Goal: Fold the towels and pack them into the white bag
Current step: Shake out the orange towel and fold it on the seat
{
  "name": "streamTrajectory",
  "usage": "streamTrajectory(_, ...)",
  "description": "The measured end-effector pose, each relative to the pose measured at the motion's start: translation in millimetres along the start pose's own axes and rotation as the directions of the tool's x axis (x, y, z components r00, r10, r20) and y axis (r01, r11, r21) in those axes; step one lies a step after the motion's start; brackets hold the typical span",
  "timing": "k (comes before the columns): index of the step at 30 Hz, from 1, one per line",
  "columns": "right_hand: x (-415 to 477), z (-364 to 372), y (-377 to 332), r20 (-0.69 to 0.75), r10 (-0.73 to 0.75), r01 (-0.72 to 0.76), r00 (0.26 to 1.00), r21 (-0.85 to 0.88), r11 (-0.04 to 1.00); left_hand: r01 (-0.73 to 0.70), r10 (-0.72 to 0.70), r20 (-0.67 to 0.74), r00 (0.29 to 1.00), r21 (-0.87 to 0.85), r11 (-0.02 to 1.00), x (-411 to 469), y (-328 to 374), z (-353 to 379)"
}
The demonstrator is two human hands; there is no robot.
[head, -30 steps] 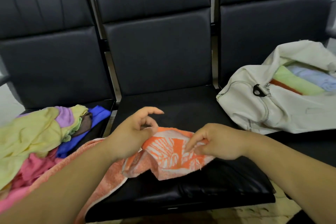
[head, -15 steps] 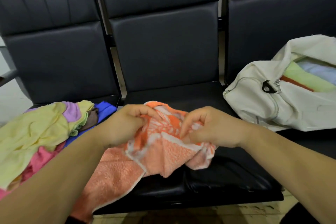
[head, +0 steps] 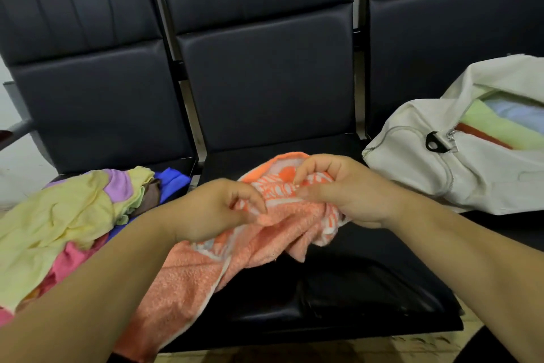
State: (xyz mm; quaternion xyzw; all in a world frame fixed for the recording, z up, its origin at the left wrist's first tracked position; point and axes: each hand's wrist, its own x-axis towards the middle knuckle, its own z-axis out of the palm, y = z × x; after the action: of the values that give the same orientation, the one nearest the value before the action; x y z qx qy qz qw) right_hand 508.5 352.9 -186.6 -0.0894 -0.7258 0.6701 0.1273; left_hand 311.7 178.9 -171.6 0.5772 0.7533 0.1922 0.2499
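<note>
An orange towel [head: 276,227] with a white leaf pattern lies bunched on the middle seat, its lower part trailing toward the front left. My left hand [head: 215,209] pinches its edge on the left side. My right hand [head: 338,189] grips the bunched top part, fingers curled over the cloth. The white bag [head: 441,174] lies on the right seat with its zip open; folded green, blue and red towels show inside it. A heap of unfolded towels [head: 70,215] in yellow, purple, pink and blue sits on the left seat.
Three black padded chairs stand in a row with metal posts between the backs. The middle seat [head: 338,289] is where the towel lies. An armrest [head: 14,130] sticks out at the far left. Patterned floor shows below the seat edge.
Both hands gathered the towel up from lying flat and drew closer together. The patterned end has lifted and bunched between them.
</note>
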Motion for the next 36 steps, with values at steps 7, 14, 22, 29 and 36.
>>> streamTrajectory(7, -3.5, -14.8, -49.6, 0.129, 0.094, 0.024, 0.987, -0.702, 0.712, -0.096, 0.084, -0.180, 0.980, -0.064, 0.993, -5.6, 60.6, -61.2)
streamTrajectory(14, -20.0, -33.2, -164.1, -0.087, -0.232, 0.155, 0.969, -0.516, 0.842, -0.086, 0.081, 0.030, 0.996, 0.264, 0.961, -44.3, 139.7, -116.6)
streamTrajectory(22, -60.7, -9.0, -219.6, 0.151, -0.187, 0.240, 0.971, -0.594, 0.768, -0.175, 0.171, -0.417, 0.893, 0.029, 0.984, -81.8, 189.6, -156.4)
streamTrajectory(29, -76.6, -5.8, -270.3, -0.016, -0.271, 0.142, 0.962, -0.821, 0.553, -0.247, 0.252, -0.147, 0.957, 0.055, 0.968, -115.7, 212.7, -153.8)
streamTrajectory(36, -84.2, 19.6, -271.7, -0.070, -0.399, 0.266, 0.914, -0.640, 0.721, -0.072, 0.184, -0.276, 0.943, 0.372, 0.926, -121.6, 210.3, -165.9)
